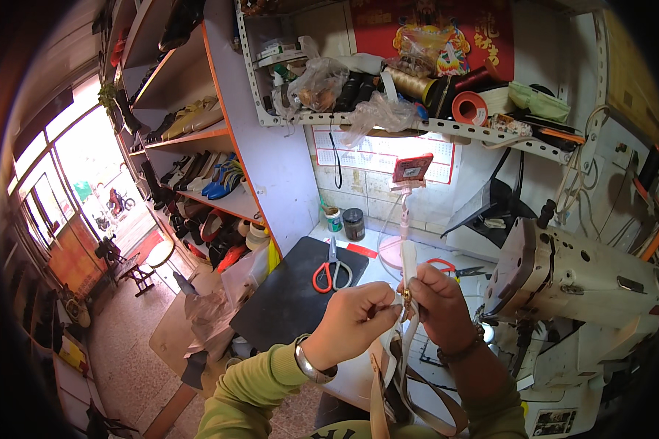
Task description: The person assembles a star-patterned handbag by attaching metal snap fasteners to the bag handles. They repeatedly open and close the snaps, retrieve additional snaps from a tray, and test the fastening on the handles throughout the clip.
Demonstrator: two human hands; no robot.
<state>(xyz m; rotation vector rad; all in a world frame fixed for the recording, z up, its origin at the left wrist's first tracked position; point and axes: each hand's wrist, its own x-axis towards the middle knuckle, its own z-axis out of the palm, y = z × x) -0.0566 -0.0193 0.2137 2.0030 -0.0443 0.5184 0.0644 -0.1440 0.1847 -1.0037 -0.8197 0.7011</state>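
My left hand (357, 321) and my right hand (442, 304) meet in front of my chest, above the table edge. Between their fingertips is gold-coloured metal hardware (406, 297), perhaps a zipper slider; its details are too small to tell. A white strip (409, 260), like a strap or zipper tape, stands up from my right thumb and fingers. My left thumb and forefinger pinch at the hardware's left side. Below hangs a bag with tan straps (378, 392), resting against my lap and partly hidden by my hands.
Red-and-grey-handled scissors (332, 269) lie on a black mat (285, 291). Another pair of scissors (461, 269) lies behind my right hand. At right stands a sewing machine (574, 280). A phone (412, 167) sits on a pink stand. Overhead is a shelf (445, 125) with thread spools; shoe shelves (225, 206) rise at left.
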